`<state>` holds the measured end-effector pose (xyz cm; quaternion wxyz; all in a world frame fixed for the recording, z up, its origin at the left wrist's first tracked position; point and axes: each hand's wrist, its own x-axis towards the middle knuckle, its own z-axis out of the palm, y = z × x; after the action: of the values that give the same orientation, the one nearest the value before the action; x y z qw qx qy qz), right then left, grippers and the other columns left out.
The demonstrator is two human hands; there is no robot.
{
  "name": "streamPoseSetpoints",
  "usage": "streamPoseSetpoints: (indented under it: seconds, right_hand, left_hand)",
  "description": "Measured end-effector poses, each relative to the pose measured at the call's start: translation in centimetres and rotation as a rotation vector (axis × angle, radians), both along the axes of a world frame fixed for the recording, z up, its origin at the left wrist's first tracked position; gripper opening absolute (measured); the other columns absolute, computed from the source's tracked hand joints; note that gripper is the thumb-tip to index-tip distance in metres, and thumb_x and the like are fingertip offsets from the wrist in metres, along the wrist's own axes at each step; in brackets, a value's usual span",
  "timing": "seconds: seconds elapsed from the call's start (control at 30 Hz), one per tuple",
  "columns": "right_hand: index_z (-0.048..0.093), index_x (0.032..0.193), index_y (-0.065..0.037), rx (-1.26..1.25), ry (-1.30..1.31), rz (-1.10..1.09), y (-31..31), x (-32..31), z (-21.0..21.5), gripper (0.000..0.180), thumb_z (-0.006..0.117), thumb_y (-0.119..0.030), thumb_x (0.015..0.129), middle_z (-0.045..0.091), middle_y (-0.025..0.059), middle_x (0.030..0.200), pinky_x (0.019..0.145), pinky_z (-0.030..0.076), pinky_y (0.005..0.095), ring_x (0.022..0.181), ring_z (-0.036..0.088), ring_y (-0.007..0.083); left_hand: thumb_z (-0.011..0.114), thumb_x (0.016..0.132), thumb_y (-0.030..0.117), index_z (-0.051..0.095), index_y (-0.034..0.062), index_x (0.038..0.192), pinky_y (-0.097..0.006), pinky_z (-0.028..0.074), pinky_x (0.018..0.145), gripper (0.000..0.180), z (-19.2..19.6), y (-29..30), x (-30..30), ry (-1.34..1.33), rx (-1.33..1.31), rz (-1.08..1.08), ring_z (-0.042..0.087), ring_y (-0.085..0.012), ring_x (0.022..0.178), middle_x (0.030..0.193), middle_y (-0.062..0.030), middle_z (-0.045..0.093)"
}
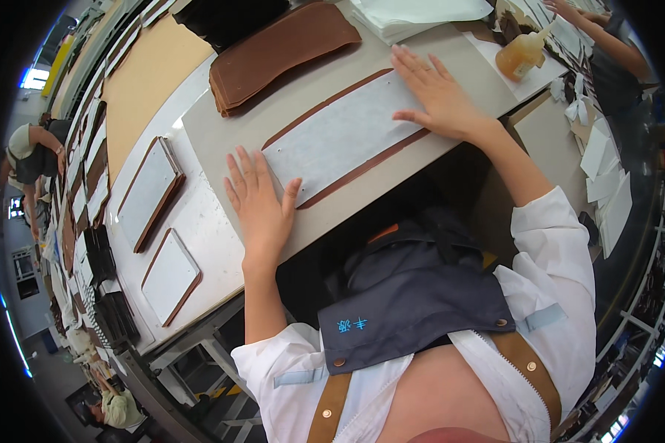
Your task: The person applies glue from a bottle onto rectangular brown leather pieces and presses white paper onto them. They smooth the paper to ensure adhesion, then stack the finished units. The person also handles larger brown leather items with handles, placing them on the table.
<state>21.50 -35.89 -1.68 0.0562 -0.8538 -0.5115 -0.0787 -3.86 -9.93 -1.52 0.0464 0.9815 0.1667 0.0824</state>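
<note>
Sheet lies on a leather piece on a board on the surface. Left hand on the sheet's left end, right hand on its right. Leather stack behind, glue bottle far right, finished panels left.

1. White liner sheet on a brown leather strip, brown showing along both long edges.
2. Grey work board underneath.
3. Brown leather stack behind.
4. Amber glue bottle.
5. Tan sheet at left.
6. 2 white panels, brown-edged.
7. Navy apron, blue embroidery, tan straps.
</note>
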Motion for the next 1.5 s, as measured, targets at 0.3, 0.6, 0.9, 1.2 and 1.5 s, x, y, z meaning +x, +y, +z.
streamPoseSetpoints:
  seconds: [0.3,0.6,0.9,1.2,1.5]
  right_hand:
    - [0.032,0.153,-0.003,0.254,-0.033,-0.102,-3.3,1.6,-0.7,0.067,0.047,-0.044,0.102,0.028,0.0137,0.161,0.122,0.018,0.0455,0.149,0.025,0.0260]
    - [0.042,0.146,-0.002,0.220,0.031,-0.165,-5.8,1.2,-1.7,0.057,0.054,-0.033,0.100,0.038,0.0146,0.156,0.120,0.024,0.0449,0.146,0.032,0.0291]
    - [0.045,0.146,-0.004,0.279,0.016,-0.174,-5.7,0.9,-1.9,0.054,0.056,-0.029,0.099,0.043,0.0135,0.153,0.120,0.025,0.0447,0.144,0.037,0.0292]
    - [0.044,0.147,-0.005,0.274,0.015,-0.150,-5.6,1.0,-2.1,0.053,0.055,-0.024,0.099,0.041,0.0120,0.154,0.120,0.025,0.0442,0.144,0.036,0.0293]
    - [0.042,0.149,-0.006,0.252,0.015,-0.188,-5.4,0.8,-1.6,0.053,0.054,-0.023,0.100,0.040,0.0109,0.156,0.120,0.024,0.0448,0.145,0.034,0.0288]
  left_hand:
    - [0.054,0.099,0.044,0.029,0.0029,0.154,-0.051,0.010,0.122,0.073,0.8,1.0,0.1,-0.025,-0.040,-0.004,0.013,-0.0370,0.151,0.161,-0.0230,0.022]
    - [0.074,0.084,0.017,0.066,0.0017,0.107,-0.042,0.046,0.086,0.030,2.1,4.4,5.8,-0.085,-0.370,-0.084,0.060,-0.0298,0.093,0.100,-0.0141,0.065]
    - [0.069,0.092,0.025,0.064,-0.0035,0.106,-0.031,0.049,0.069,0.032,2.0,5.0,6.5,-0.271,-0.951,0.108,0.060,-0.0181,0.074,0.083,-0.0087,0.066]
    - [0.072,0.091,0.019,0.070,0.0011,0.105,-0.023,0.044,0.059,0.023,4.5,6.6,2.6,-0.627,-0.797,0.126,0.054,-0.0059,0.066,0.076,-0.0023,0.066]
    - [0.071,0.094,0.028,0.070,-0.0032,0.108,-0.023,0.047,0.075,0.034,8.3,27.7,-8.2,-0.850,-0.665,0.521,0.060,-0.0081,0.082,0.095,-0.0032,0.070]
